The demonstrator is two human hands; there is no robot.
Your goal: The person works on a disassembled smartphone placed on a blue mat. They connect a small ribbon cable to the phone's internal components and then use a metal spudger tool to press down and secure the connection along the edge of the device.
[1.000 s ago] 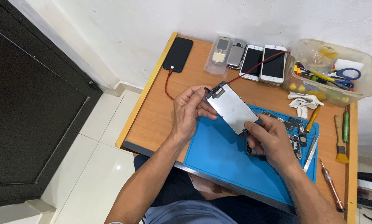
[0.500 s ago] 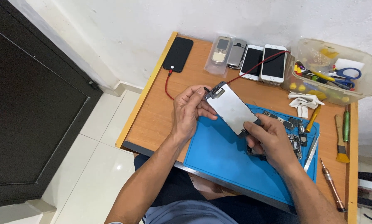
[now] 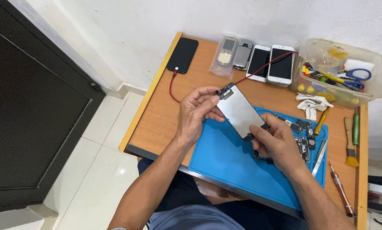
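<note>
1. Phone screen panel (image 3: pixel 238 111), metal back up, is held in the air over the blue mat (image 3: pixel 225 162), tilted.
2. My left hand (image 3: pixel 196 111) has its grip closed on the top corner; my right hand (image 3: pixel 276 142) pinches the bottom end.
3. Step, as I judge it: inspecting the panel's top bracket. The next move calls for a steady pinch and fine finger work.
4. Loose phone parts (image 3: pixel 302 138) lie on the mat just beside my right hand; tweezers (image 3: pixel 320 151) and screwdriver (image 3: pixel 341 189) rest on the bench (image 3: pixel 165 110).
</note>
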